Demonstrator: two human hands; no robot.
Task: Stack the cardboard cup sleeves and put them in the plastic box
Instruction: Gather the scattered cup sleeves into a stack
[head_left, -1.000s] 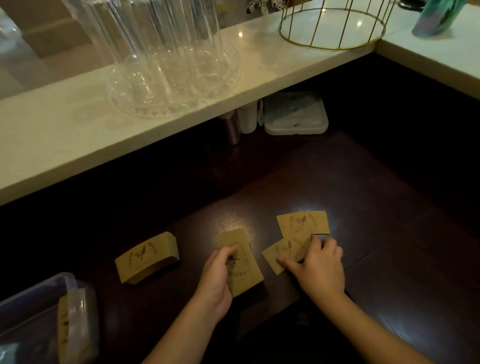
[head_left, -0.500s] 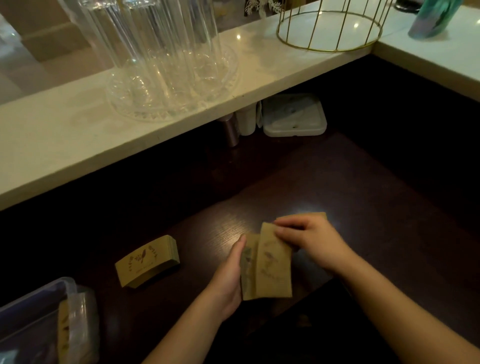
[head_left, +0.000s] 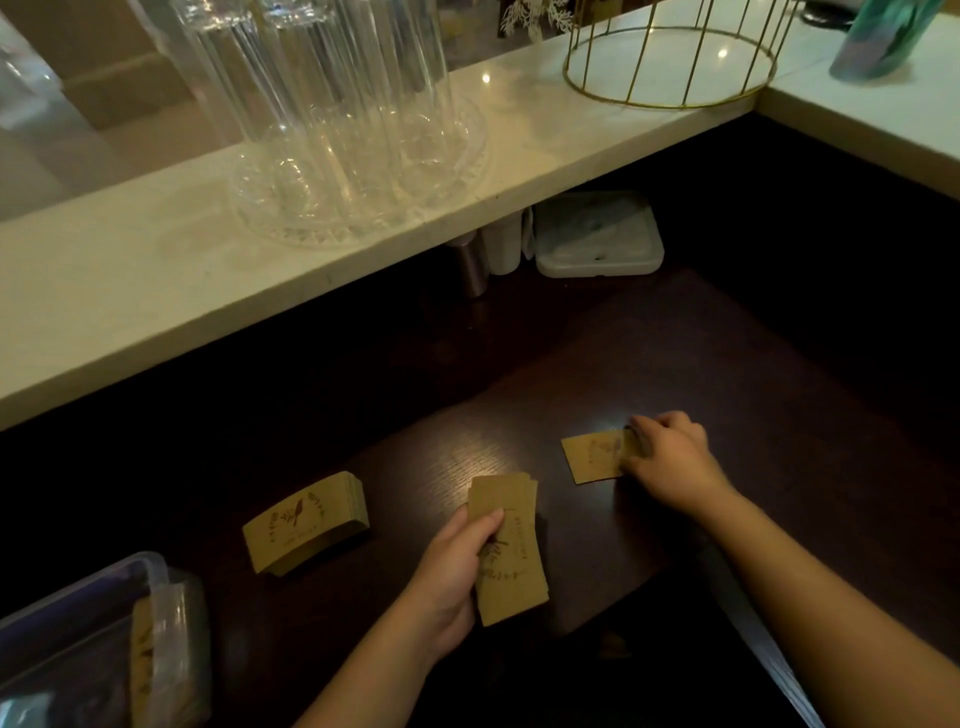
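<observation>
My left hand (head_left: 457, 566) grips a small stack of brown cardboard cup sleeves (head_left: 514, 551) flat on the dark wooden counter. My right hand (head_left: 670, 457) rests its fingers on the right end of a single loose sleeve (head_left: 592, 457) lying further right. A thicker stack of sleeves (head_left: 306, 519) sits alone to the left. The clear plastic box (head_left: 156, 587) is at the bottom left corner, with sleeves (head_left: 143, 654) standing inside it.
A pale stone shelf (head_left: 156, 275) runs along the back, carrying a clear glass stand (head_left: 343, 156) and a gold wire basket (head_left: 670, 57). Under the shelf sit a white lidded container (head_left: 597, 234) and a metal shaker (head_left: 470, 270).
The right hand laid a sleeve onto the left hand's stack, then moved right to the last loose sleeve. The left hand's stack went from upright back down flat.
</observation>
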